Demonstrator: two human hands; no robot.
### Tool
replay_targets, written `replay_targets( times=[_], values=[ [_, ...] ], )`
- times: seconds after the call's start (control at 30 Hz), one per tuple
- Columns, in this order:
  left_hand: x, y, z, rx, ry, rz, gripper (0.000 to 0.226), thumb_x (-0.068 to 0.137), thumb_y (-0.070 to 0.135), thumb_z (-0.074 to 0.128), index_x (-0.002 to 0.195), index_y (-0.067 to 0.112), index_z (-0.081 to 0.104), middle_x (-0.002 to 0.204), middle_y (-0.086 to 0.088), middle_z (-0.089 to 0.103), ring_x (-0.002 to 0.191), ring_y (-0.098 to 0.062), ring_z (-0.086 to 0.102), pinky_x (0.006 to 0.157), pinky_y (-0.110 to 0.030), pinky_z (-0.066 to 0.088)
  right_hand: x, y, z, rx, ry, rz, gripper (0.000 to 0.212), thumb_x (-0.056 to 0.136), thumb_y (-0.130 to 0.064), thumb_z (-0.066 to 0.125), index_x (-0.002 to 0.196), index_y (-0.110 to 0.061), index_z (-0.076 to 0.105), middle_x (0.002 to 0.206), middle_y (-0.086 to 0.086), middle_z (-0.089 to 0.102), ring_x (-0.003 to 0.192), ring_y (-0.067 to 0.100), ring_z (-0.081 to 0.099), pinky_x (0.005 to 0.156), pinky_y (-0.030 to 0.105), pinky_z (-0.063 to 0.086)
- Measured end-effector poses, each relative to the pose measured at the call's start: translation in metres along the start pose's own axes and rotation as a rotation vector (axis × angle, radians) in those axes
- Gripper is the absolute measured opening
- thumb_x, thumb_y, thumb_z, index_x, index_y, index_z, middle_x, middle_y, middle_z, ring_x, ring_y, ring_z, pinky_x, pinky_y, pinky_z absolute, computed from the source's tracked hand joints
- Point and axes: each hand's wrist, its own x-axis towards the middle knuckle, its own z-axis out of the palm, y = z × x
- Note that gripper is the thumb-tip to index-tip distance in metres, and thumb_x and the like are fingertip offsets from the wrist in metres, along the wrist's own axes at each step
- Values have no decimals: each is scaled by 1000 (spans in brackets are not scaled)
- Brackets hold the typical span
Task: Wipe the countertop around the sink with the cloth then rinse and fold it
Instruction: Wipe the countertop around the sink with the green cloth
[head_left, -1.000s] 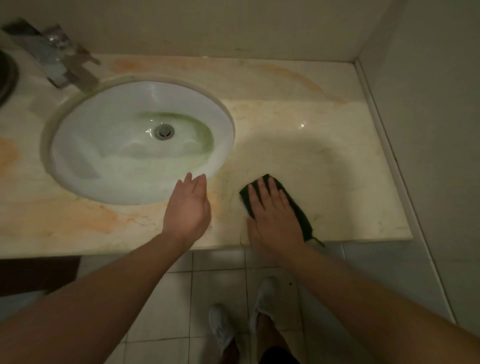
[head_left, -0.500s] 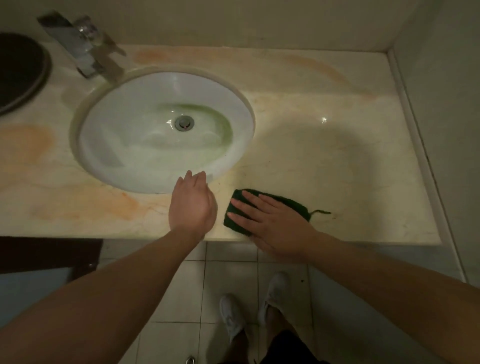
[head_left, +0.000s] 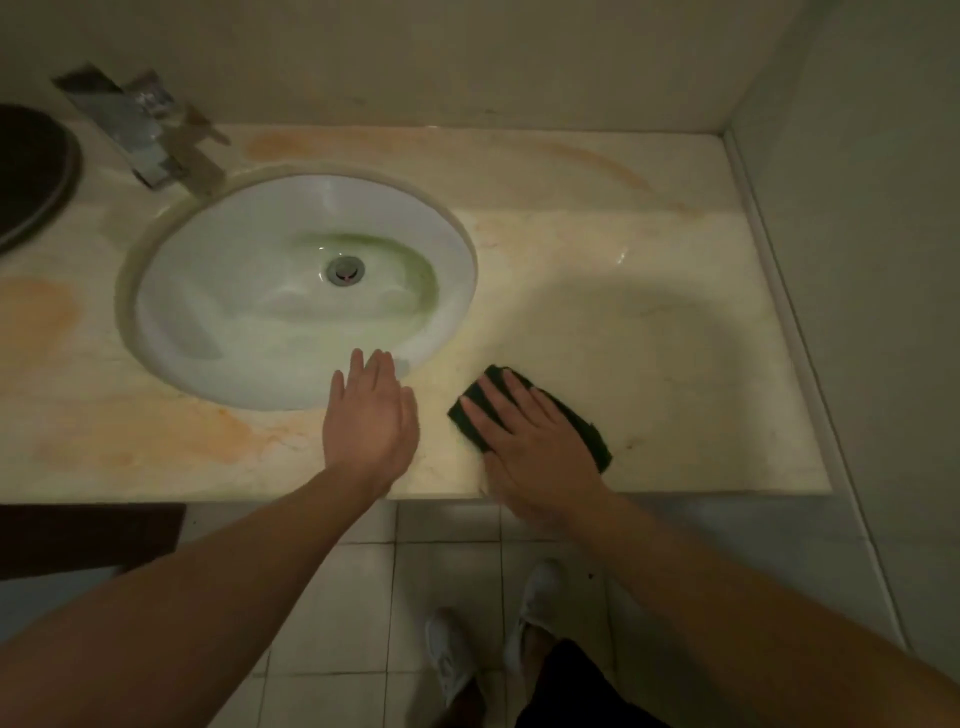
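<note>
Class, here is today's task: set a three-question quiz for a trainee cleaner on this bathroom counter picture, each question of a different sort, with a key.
1. True or false: the right hand presses flat on the dark green cloth, which lies on the cream marble countertop.
2. Where is the left hand?
A) on the metal faucet
B) at the near rim of the white oval sink
C) on the cloth
3. Fill in: from where the person stands, the cloth lies to the ____ of the sink.

Key: 1 true; 2 B; 3 right.
</note>
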Motion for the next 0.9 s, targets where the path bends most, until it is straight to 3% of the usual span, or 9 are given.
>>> replay_targets(
  times=[0.13, 0.23, 0.33, 0.47, 0.6, 0.7, 0.8, 0.9],
  values=[
    [35, 69, -1, -34, -25, 116, 63, 95, 29, 30, 151, 0, 20, 159, -16, 21, 148, -30, 11, 120, -45, 11, -10, 69, -12, 15, 55, 391, 65, 92, -30, 37, 152, -14, 21, 160, 12, 21, 148, 32, 16, 118, 49, 21],
    [66, 107, 16, -11, -89, 65, 69, 96, 34, 28, 153, 2, 6, 163, -14, 3, 150, -27, -3, 121, -43, 5, -5, 125, -21, -12, 62, 580, 66, 94, -30, 37, 154, -13, 14, 161, 13, 16, 148, 31, 12, 120, 46, 15],
    [75, 113, 30, 56, -99, 33, 73, 94, 39, 21, 153, 2, -1, 162, -13, -6, 149, -25, -9, 122, -42, 1, 18, 182, -32, -33, 54, 715, 66, 95, -30, 37, 154, -10, 13, 161, 15, 16, 148, 33, 12, 120, 46, 14],
    [77, 113, 33, 26, -88, 59, 74, 93, 39, 20, 153, 1, 1, 162, -15, -5, 150, -25, -8, 122, -40, 3, 73, 265, -57, -68, 44, 805, 65, 96, -32, 35, 153, -8, 15, 160, 16, 16, 147, 35, 11, 120, 46, 12],
    [79, 113, 34, 50, -87, 65, 73, 93, 38, 20, 153, -1, 5, 162, -17, -1, 150, -27, -3, 121, -42, 9, 140, 300, -68, -88, 29, 785, 65, 97, -33, 34, 152, -6, 16, 160, 16, 18, 147, 36, 11, 119, 47, 13],
    [79, 112, 35, 64, -71, 73, 72, 92, 36, 25, 151, -4, 12, 161, -20, 6, 150, -30, 3, 121, -42, 11, 175, 277, -70, -78, 2, 673, 64, 96, -32, 33, 152, -6, 17, 159, 17, 18, 146, 36, 14, 117, 48, 18],
    [80, 113, 33, 63, -76, 73, 73, 92, 36, 25, 152, -3, 11, 161, -19, 4, 150, -29, 1, 121, -41, 9, 187, 217, -65, -93, 24, 408, 64, 93, -30, 36, 151, -7, 23, 157, 18, 25, 145, 37, 18, 117, 48, 21],
    [80, 112, 35, 57, -59, 71, 72, 91, 34, 27, 151, -4, 13, 161, -19, 6, 150, -28, 2, 121, -42, 11, 188, 144, -51, -74, -35, 47, 64, 94, -33, 32, 153, -11, 19, 160, 14, 20, 148, 34, 11, 120, 46, 14]
  ],
)
